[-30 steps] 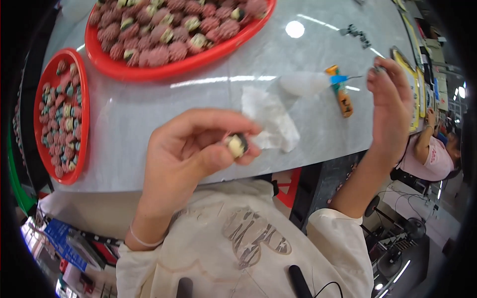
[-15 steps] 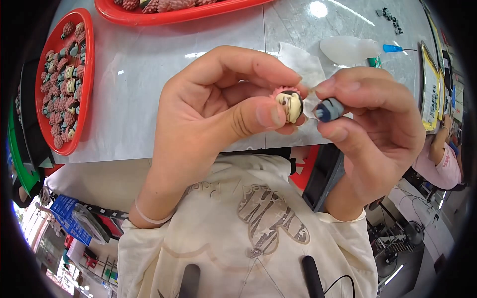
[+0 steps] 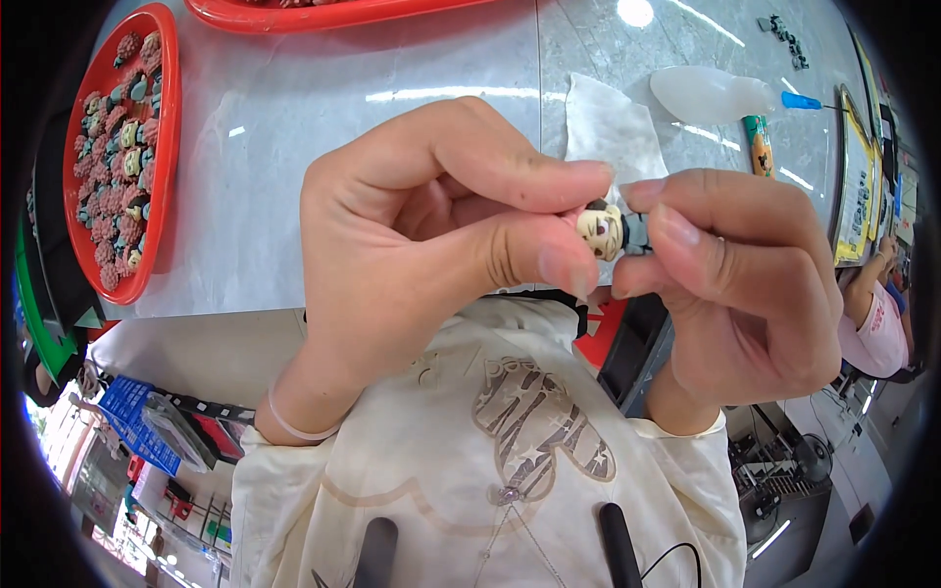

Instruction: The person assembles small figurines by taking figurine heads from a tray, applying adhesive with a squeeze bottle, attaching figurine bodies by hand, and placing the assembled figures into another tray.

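My left hand [image 3: 421,216] pinches a small figurine head [image 3: 600,233] with a cream face and pink, petal-like edging, between thumb and fingers. Pressed against it from the right is a small grey-blue figurine body [image 3: 636,235], which my right hand [image 3: 750,265] grips between thumb and fingertips. Head and body touch, lying sideways in line above the table's near edge. My fingertips hide part of both pieces.
A red oval tray [image 3: 169,147] of similar figurines stands at the left, another red tray [image 3: 323,22] at the top. Right of my hands lie a white cloth [image 3: 600,118], a translucent squeeze bottle [image 3: 701,95] with a blue needle tip, a green-and-orange tube [image 3: 758,145] and small dark parts [image 3: 784,44].
The head and body were apart and now touch. My right hand has turned the body sideways and moved it left against the head, which has also turned.
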Demonstrator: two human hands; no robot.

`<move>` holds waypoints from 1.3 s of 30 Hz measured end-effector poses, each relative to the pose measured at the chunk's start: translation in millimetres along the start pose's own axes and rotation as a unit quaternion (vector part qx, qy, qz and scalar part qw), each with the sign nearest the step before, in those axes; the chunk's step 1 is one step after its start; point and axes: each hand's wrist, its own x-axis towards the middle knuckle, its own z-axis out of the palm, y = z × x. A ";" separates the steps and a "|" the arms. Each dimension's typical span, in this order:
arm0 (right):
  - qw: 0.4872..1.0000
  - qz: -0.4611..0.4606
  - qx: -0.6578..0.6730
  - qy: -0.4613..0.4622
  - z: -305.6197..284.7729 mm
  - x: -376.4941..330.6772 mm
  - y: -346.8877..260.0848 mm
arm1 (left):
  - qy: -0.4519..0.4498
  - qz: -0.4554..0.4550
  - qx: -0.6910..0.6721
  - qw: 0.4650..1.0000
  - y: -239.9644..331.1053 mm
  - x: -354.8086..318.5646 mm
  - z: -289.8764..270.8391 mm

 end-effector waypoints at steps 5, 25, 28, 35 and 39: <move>1.000 -0.001 0.000 0.010 1.0 -0.1 1.8 | 0.006 0.004 0.029 1.000 -0.1 1.5 -0.7; 0.981 0.096 -0.003 0.169 -48.5 -18.4 18.0 | 0.080 0.245 0.719 0.646 109.6 43.2 -35.0; 0.975 0.118 0.005 0.191 -47.1 -13.6 16.9 | -0.014 0.143 0.772 0.619 89.1 65.0 -6.0; 0.952 0.189 -0.047 0.235 -41.7 -6.6 23.9 | 0.031 0.125 0.678 0.724 86.3 61.4 -15.3; 0.974 0.191 -0.039 0.111 -28.6 5.2 31.8 | 0.013 0.152 0.360 0.920 67.4 39.0 -18.4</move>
